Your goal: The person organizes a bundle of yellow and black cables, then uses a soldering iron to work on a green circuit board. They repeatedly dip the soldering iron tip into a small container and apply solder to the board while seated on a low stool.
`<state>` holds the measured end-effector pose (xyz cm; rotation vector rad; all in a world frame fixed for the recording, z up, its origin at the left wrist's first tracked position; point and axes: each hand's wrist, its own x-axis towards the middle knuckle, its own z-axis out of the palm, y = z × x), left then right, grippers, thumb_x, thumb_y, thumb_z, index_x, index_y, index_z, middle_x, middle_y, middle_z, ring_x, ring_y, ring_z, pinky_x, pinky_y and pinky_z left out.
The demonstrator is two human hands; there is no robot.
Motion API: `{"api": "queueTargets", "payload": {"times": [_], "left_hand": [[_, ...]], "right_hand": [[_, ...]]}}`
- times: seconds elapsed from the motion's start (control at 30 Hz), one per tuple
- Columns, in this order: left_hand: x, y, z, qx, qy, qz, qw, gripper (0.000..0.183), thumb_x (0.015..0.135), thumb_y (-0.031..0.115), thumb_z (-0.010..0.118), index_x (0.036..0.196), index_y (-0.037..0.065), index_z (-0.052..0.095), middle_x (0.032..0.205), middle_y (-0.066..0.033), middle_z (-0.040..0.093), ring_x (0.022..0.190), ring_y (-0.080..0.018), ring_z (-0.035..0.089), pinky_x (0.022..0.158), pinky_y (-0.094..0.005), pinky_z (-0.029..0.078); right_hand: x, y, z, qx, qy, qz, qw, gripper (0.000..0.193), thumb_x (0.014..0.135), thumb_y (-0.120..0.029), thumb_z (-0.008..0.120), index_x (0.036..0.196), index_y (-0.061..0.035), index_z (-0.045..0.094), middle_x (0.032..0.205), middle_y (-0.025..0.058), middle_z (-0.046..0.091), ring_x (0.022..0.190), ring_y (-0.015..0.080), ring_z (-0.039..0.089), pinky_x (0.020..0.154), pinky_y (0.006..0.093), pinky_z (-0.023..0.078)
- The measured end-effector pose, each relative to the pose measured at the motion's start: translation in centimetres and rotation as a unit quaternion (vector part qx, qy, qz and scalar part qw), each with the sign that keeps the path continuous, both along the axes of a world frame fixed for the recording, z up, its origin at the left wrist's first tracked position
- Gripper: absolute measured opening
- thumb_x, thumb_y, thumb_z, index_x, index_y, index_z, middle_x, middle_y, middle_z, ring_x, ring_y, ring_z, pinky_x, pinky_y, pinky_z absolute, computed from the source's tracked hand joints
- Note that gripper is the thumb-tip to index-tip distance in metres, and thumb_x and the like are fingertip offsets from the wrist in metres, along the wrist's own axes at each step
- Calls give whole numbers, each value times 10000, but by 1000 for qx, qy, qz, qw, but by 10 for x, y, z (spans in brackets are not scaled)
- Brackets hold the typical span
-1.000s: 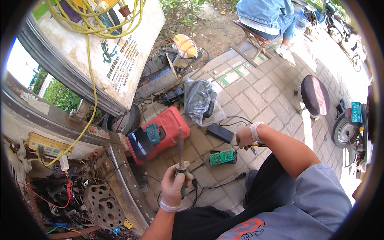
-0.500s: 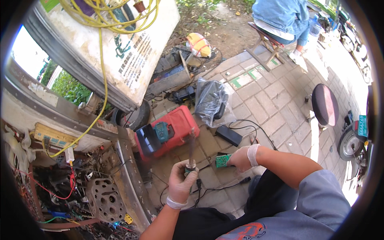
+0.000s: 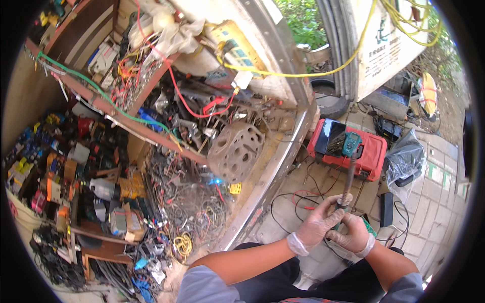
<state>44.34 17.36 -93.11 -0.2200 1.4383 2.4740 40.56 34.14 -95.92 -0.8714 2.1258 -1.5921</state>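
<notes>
Both gloved hands are together low at the right of the view. My left hand (image 3: 319, 224) is closed round the handle of a soldering iron (image 3: 349, 183), whose long dark barrel points up and away toward the red case. My right hand (image 3: 354, 233) is closed too, its fingers touching the left hand at the iron's handle. A green circuit board (image 3: 368, 227) sticks out from behind the right hand's knuckles; the grip on it is partly hidden. Beyond the iron's tip lies a red tool case (image 3: 372, 160) with a teal multimeter (image 3: 351, 143) and a dark-screened phone (image 3: 331, 134) on top.
Right of the hands are a black power adapter (image 3: 386, 209) and a plastic bag (image 3: 405, 160) with a black thing inside. Cables cross the paving. At left, a metal door sill (image 3: 262, 202) borders a heap of wires, a holed metal block (image 3: 236, 151) and shelved power tools (image 3: 108, 189).
My view has swung left, bringing the cluttered interior into sight. My right hand, with the circuit board, has come over against my left hand, which still holds the soldering iron.
</notes>
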Motion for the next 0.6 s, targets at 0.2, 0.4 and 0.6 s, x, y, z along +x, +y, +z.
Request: {"api": "queueTargets", "payload": {"times": [0.2, 0.4, 0.6], "left_hand": [[47, -28, 2, -48, -3, 61, 997, 443, 1034, 186, 591, 1420, -5, 487, 1347, -75, 581, 1276, -178, 523, 1098, -339, 401], [21, -23, -2, -85, 54, -27, 995, 379, 1003, 211, 656, 1322, 21, 578, 1185, -31, 637, 1132, -128, 568, 1018, -310, 437], [2, -12, -9, -34, 98, -70, 992, 359, 987, 226, 682, 1284, 37, 610, 1129, 4, 649, 1063, -92, 578, 952, -276, 462]], "right_hand": [[10, -27, -17, -47, -80, 139, 986, 293, 837, -253, 791, 947, -11, 668, 811, 161, 687, 728, 335, 684, 673, 413, 539], [10, -24, -9, -91, -31, 103, 990, 324, 864, -189, 759, 1116, -17, 649, 948, 136, 708, 877, 291, 695, 816, 385, 545], [20, -12, 7, -45, -22, 4, 999, 278, 883, -163, 739, 1101, -19, 645, 974, 115, 692, 911, 265, 679, 825, 365, 529]]}}
